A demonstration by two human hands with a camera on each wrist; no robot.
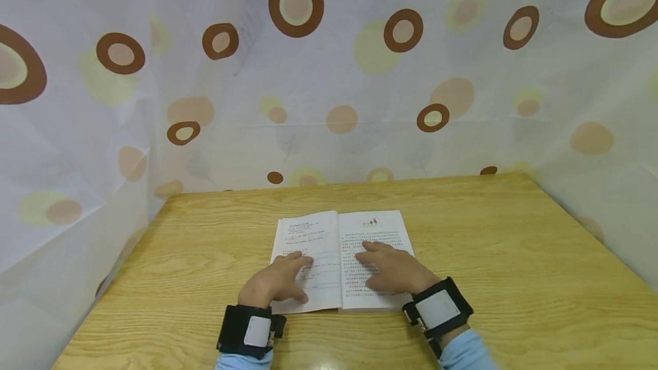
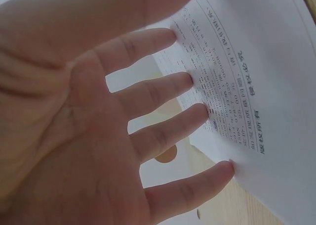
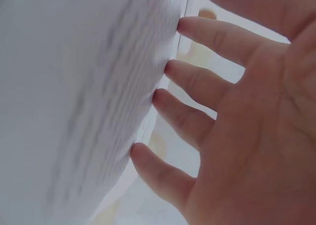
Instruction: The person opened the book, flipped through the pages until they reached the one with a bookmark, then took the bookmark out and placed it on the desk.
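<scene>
An open book (image 1: 354, 296) lies flat on the wooden table, its printed pages facing up. My left hand (image 1: 280, 280) rests on the left page, fingers spread and fingertips against the paper. In the left wrist view the fingers (image 2: 163, 136) meet a page (image 2: 281, 101) with lines of print. On the right page lies my right hand (image 1: 396, 267), fingers apart and pointing toward the book's spine. The right wrist view shows its fingertips (image 3: 160, 96) touching the text page (image 3: 98, 111). Neither hand grips anything.
The wooden table (image 1: 504, 244) spreads out on both sides of the book. A pale curtain (image 1: 329, 73) with brown and yellow circles hangs behind the table and along its left and right sides. Each wrist wears a black strap (image 1: 442, 308) over a light blue sleeve.
</scene>
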